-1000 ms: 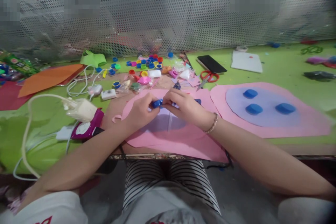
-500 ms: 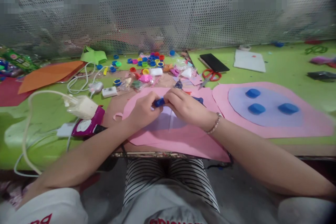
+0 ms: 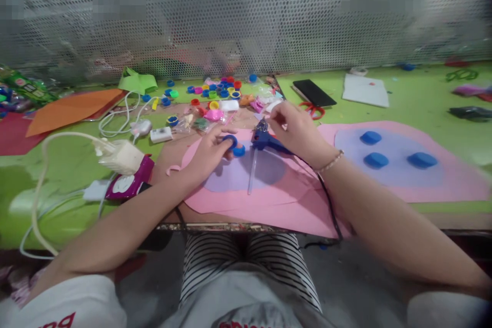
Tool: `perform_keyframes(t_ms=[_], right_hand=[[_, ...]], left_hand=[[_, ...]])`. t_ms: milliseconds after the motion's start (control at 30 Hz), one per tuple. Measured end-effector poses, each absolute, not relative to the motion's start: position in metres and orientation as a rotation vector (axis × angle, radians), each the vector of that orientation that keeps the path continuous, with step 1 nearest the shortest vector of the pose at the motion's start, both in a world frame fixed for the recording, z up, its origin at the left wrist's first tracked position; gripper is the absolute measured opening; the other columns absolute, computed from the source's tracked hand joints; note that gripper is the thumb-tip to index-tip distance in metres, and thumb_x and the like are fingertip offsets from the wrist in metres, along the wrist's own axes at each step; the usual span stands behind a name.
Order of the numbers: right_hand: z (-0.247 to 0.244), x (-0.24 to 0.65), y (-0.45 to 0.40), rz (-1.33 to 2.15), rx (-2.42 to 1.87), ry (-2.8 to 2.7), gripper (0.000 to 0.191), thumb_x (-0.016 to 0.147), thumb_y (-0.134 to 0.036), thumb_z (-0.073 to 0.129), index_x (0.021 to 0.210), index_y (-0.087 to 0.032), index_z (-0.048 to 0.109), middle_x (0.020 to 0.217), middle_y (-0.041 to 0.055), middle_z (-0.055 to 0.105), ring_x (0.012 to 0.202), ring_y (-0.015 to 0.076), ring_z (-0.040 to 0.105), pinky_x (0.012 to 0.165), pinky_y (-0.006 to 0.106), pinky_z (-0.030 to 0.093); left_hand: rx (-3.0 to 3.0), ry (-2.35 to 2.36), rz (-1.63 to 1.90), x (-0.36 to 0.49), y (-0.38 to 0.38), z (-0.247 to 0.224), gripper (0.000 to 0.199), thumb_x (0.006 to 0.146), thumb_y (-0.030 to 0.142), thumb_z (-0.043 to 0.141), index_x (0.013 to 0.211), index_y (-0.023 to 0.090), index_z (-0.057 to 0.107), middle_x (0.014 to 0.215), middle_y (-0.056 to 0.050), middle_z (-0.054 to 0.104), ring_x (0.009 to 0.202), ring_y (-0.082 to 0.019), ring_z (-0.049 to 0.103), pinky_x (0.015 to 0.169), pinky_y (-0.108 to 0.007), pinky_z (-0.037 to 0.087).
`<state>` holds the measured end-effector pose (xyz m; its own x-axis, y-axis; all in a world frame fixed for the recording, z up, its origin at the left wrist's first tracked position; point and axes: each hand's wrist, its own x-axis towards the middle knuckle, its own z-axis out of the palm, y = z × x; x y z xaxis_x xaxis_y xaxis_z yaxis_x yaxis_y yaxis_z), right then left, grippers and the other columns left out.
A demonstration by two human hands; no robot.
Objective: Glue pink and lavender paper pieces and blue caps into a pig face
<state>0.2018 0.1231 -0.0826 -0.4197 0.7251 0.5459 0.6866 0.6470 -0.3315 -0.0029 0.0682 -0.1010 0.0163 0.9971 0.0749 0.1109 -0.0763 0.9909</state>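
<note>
Two blue bottle caps (image 3: 239,150) are held between the fingers of my left hand (image 3: 209,155), over a lilac oval (image 3: 265,171) on pink sheet. My right hand (image 3: 298,130) hovers at the rear of the blue glue gun (image 3: 265,138), fingers curled together near its nozzle end; whether they pinch anything is too small to tell. A clear glue stick (image 3: 252,171) points from the gun toward me. On the right, three blue caps (image 3: 376,160) sit on another lilac oval on pink sheet (image 3: 400,193).
Loose coloured caps (image 3: 212,94) and small bags lie behind my hands. Red-handled scissors (image 3: 314,110) and a black phone (image 3: 314,93) are at the back right. A purple power strip (image 3: 128,184), white plugs and cables are on the left. A metal mesh (image 3: 238,20) stands behind.
My hands have parted. The right moved right and back, off the caps to the glue gun's nozzle area, uncovering the gun. My left hand keeps the caps, now showing as two.
</note>
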Motion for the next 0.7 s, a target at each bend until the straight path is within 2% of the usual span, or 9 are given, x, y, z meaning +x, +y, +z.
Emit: perform_keyframes(t_ms=[100, 200, 367, 433, 500, 600, 700], right_hand=[[-0.090, 0.219, 0.150, -0.008, -1.305, -2.205, 0.011, 0.076, -0.014, 0.043, 0.079, -0.017, 0.054, 0.076, 0.0079, 0.058, 0.073, 0.0197, 0.053, 0.067, 0.031, 0.039], [-0.097, 0.227, 0.163, -0.060, -1.428, -2.209, 0.019, 0.072, -0.009, 0.043, 0.082, -0.015, 0.058, 0.077, 0.0086, 0.060, 0.072, 0.0209, 0.055, 0.066, 0.031, 0.039], [-0.096, 0.221, 0.155, -0.016, -1.329, -2.244, 0.036, 0.068, 0.000, 0.040, 0.096, -0.011, 0.060, 0.106, 0.0152, 0.059, 0.097, 0.0237, 0.055, 0.079, 0.033, 0.041], [-0.093, 0.214, 0.145, 0.060, -1.248, -2.249, 0.031, 0.072, -0.003, 0.041, 0.095, -0.011, 0.060, 0.104, 0.0151, 0.058, 0.095, 0.0225, 0.055, 0.080, 0.033, 0.042], [-0.091, 0.203, 0.133, 0.194, -1.153, -2.241, 0.022, 0.078, -0.010, 0.044, 0.092, -0.013, 0.060, 0.094, 0.0118, 0.060, 0.081, 0.0190, 0.057, 0.075, 0.033, 0.045], [-0.089, 0.184, 0.111, 0.393, -0.935, -2.251, 0.011, 0.079, -0.017, 0.051, 0.085, -0.015, 0.060, 0.084, 0.0073, 0.060, 0.076, 0.0159, 0.057, 0.070, 0.031, 0.047], [-0.090, 0.170, 0.095, 0.633, -0.834, -2.183, 0.005, 0.077, -0.020, 0.056, 0.079, -0.016, 0.058, 0.081, 0.0050, 0.060, 0.070, 0.0129, 0.056, 0.063, 0.028, 0.048]], left_hand=[[1.302, 1.252, 1.177, -0.006, 0.074, -0.104, 0.016, 0.077, 0.017, 0.053, 0.090, 0.022, 0.060, 0.065, 0.000, 0.061, 0.046, -0.006, 0.048, 0.043, -0.021, 0.039], [1.195, 1.212, 1.156, -0.007, 0.075, -0.103, 0.013, 0.076, 0.018, 0.053, 0.088, 0.021, 0.058, 0.072, -0.001, 0.061, 0.051, -0.008, 0.052, 0.048, -0.022, 0.043], [1.118, 1.087, 1.164, -0.008, 0.072, -0.098, 0.012, 0.074, 0.016, 0.056, 0.085, 0.020, 0.051, 0.082, -0.004, 0.061, 0.064, -0.013, 0.061, 0.066, -0.033, 0.052], [1.119, 1.081, 1.204, -0.007, 0.072, -0.098, 0.012, 0.075, 0.016, 0.057, 0.083, 0.019, 0.049, 0.082, -0.005, 0.060, 0.068, -0.016, 0.063, 0.069, -0.036, 0.052], [1.141, 1.135, 1.208, -0.006, 0.072, -0.100, 0.012, 0.075, 0.016, 0.057, 0.082, 0.019, 0.048, 0.080, -0.004, 0.059, 0.066, -0.016, 0.063, 0.064, -0.035, 0.052], [1.253, 1.273, 1.185, -0.005, 0.070, -0.102, 0.012, 0.076, 0.017, 0.058, 0.082, 0.019, 0.048, 0.072, -0.002, 0.058, 0.053, -0.012, 0.059, 0.051, -0.027, 0.049], [1.466, 1.318, 1.218, -0.004, 0.066, -0.102, 0.013, 0.076, 0.016, 0.057, 0.089, 0.020, 0.054, 0.076, -0.001, 0.060, 0.047, -0.007, 0.054, 0.045, -0.021, 0.044]])
